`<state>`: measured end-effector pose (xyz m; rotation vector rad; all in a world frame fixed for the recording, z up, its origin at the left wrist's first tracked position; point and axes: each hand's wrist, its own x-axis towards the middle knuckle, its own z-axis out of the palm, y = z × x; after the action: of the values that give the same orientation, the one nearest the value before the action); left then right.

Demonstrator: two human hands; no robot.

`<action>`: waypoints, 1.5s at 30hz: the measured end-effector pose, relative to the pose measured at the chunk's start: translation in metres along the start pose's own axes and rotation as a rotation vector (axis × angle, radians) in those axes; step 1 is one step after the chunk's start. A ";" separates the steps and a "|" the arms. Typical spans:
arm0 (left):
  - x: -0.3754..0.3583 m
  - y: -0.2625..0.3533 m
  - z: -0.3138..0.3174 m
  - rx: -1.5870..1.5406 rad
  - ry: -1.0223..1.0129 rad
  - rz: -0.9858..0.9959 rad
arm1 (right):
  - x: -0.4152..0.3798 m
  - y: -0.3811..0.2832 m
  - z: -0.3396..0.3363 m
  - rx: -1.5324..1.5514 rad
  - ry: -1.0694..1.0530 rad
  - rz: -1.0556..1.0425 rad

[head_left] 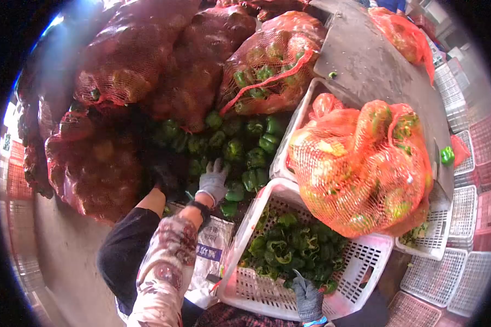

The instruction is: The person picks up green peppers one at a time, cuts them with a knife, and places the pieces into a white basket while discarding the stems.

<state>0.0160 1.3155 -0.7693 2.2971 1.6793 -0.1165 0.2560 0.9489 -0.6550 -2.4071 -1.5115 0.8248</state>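
Observation:
My left hand (213, 180), in a grey glove with a patterned sleeve, lies with fingers spread on a loose heap of green peppers (240, 150) on the floor. My right hand (308, 297), in a dark glove, is at the near side of a white plastic basket (256, 291). Its fingertips touch the green peppers (292, 248) inside the basket, and only its back shows, so its grip is unclear. An orange mesh sack (365, 169) full of peppers rests across the basket's far rim and a second white crate (294, 131).
Dark red mesh sacks (147, 60) of peppers are stacked behind and left of the heap. A black-sleeved arm (131, 240) reaches in beside my left arm. A printed white bag (213, 245) lies underneath. Empty white and red crates (463, 218) stand at right, beside a grey board (376, 65).

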 end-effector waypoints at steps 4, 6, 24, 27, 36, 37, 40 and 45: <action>0.044 -0.005 -0.007 0.251 -0.313 0.123 | 0.027 -0.031 -0.019 0.109 -0.040 0.092; 0.052 -0.015 0.006 0.181 -0.265 0.175 | 0.040 -0.028 -0.013 0.176 0.123 -0.038; -0.237 0.094 -0.135 -1.755 -0.219 0.055 | 0.001 -0.117 -0.101 0.166 0.254 -0.679; -0.253 0.113 -0.131 -1.694 -0.313 0.141 | -0.021 -0.104 -0.111 0.033 0.153 -0.642; -0.281 0.151 -0.130 -1.654 -0.418 0.143 | -0.060 -0.047 -0.076 0.045 0.252 -0.569; -0.284 0.151 -0.128 -1.576 -0.408 0.165 | -0.063 -0.039 -0.069 0.063 0.265 -0.576; -0.287 0.151 -0.109 -2.140 -0.427 -0.067 | -0.076 -0.004 -0.050 0.079 0.199 -0.445; -0.254 0.136 -0.134 -1.713 -0.409 0.171 | -0.057 -0.002 -0.047 0.743 0.465 -0.181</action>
<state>0.0496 1.0819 -0.5567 0.9280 0.6737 0.6005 0.2614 0.9061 -0.5952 -1.7219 -0.9844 0.5845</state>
